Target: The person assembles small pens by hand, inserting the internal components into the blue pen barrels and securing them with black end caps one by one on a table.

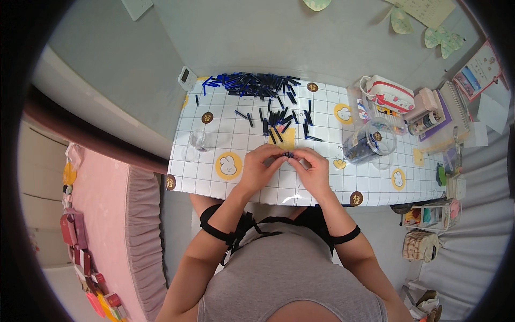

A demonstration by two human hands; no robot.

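Observation:
My left hand (258, 168) and my right hand (312, 172) meet at the front middle of the table. Between their pinched fingertips is a small bunch of dark blue ink cartridges (288, 154), partly hidden by the fingers. Just beyond the hands, loose dark cartridges (276, 117) lie scattered around a yellow printed patch. A big heap of the same blue-black cartridges (252, 84) is piled along the table's far edge. To the right, a clear round jar (369, 144) lies with dark blue pieces inside. A small clear cup (199, 140) stands at the left.
The table has a white gridded cover (316, 188) with cartoon prints. A small white digital timer (187, 78) is at its far left corner. A pencil case (387, 92), a clear tray of stationery and notebooks crowd the right side. A pink bed (102, 214) is at the left.

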